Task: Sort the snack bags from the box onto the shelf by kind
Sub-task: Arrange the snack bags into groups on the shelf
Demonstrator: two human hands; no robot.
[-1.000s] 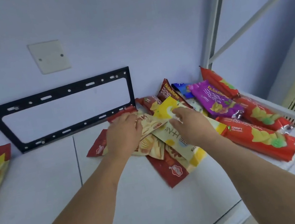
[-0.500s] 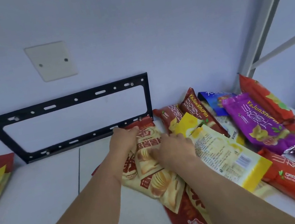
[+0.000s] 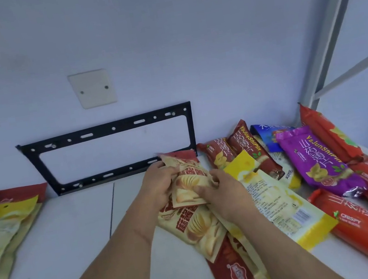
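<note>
Head view: a cream potato-chip bag (image 3: 189, 182) is gripped between both hands above the white shelf (image 3: 71, 231). The left hand (image 3: 159, 187) is curled round its left edge and the right hand (image 3: 223, 193) round its lower right corner. The bag's long axis runs away from the person, its top tilted toward the wall. A matching cream chip bag (image 3: 200, 229) lies flat directly beneath; mixed red, purple and yellow bags are spread to the right. Half a second earlier the gripped bag lay flatter on the pile under both hands; now it is lifted and crumpled
</note>
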